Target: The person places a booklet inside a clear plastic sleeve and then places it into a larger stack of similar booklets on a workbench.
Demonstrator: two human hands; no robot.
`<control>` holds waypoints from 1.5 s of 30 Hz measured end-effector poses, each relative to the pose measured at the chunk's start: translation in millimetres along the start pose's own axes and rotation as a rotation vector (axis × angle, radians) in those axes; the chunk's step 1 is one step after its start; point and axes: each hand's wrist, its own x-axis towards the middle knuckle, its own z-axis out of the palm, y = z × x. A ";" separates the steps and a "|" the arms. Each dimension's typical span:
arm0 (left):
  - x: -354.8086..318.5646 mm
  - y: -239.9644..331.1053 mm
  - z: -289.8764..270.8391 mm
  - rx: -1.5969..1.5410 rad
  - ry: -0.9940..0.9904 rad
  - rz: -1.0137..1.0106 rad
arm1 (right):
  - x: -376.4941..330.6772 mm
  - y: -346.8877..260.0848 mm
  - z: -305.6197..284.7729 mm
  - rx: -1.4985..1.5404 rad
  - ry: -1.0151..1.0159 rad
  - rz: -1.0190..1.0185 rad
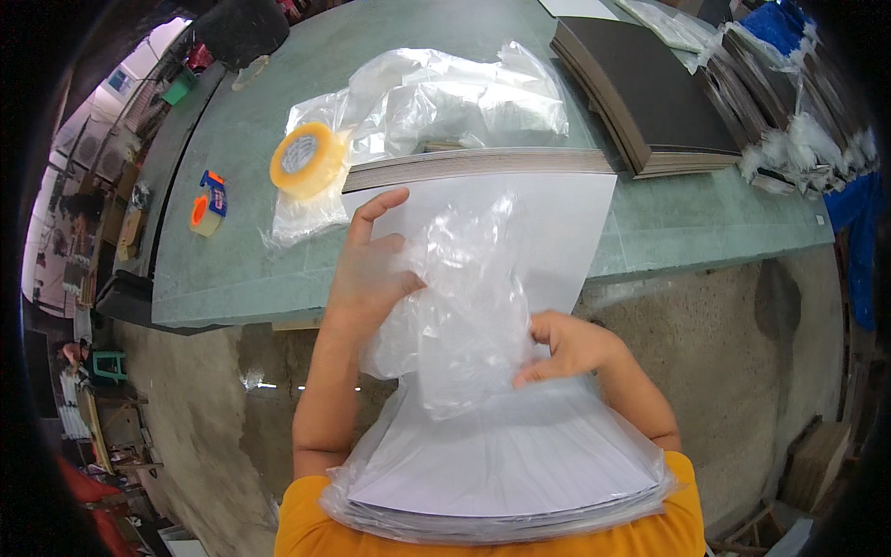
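Observation:
A crumpled clear plastic bag (469, 316) hangs between my hands, over the near part of a white-topped stack of boards (561, 218). My left hand (367, 274) is at the bag's left side, fingers curved and spread apart, the thumb tip against the film. At the right edge of the bag, my right hand (580, 345) has its fingers and thumb closed on the film; the fingertips are partly hidden. Closest to my body lies a stack of white sheets (501, 455) wrapped in clear plastic.
On the green table (705, 218) are a large yellowish tape roll (306, 162), loose plastic film (436, 97) and a small tape dispenser (209, 204). A stack of dark boards (650, 84) stands at the far right, beside plastic-wrapped bundles (789, 111). A green stool (109, 365) is at the left.

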 end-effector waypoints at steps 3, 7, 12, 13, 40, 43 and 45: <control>-2.5 -7.7 -4.4 0.151 -0.135 -0.028 | -8.7 -6.6 0.6 -0.068 0.265 -0.176; -4.4 -15.2 5.3 0.086 -0.228 -0.030 | -8.1 -31.5 -10.8 0.526 0.460 -0.107; -0.8 -15.4 3.6 0.310 -0.230 0.081 | -14.7 -30.3 -13.6 0.109 0.478 -0.132; -0.8 -13.0 7.4 0.301 -0.251 0.135 | -12.5 -35.6 -11.9 0.137 0.553 -0.135; -15.1 -11.5 17.2 0.073 -0.220 0.055 | -3.7 -23.5 3.2 0.732 0.678 -0.316; -26.3 -39.7 -60.5 0.354 0.353 -0.046 | -29.4 -24.1 -8.1 0.618 0.696 -0.309; -22.0 -19.7 -62.7 0.460 0.585 0.126 | -31.3 -24.1 -9.0 0.353 0.652 -0.219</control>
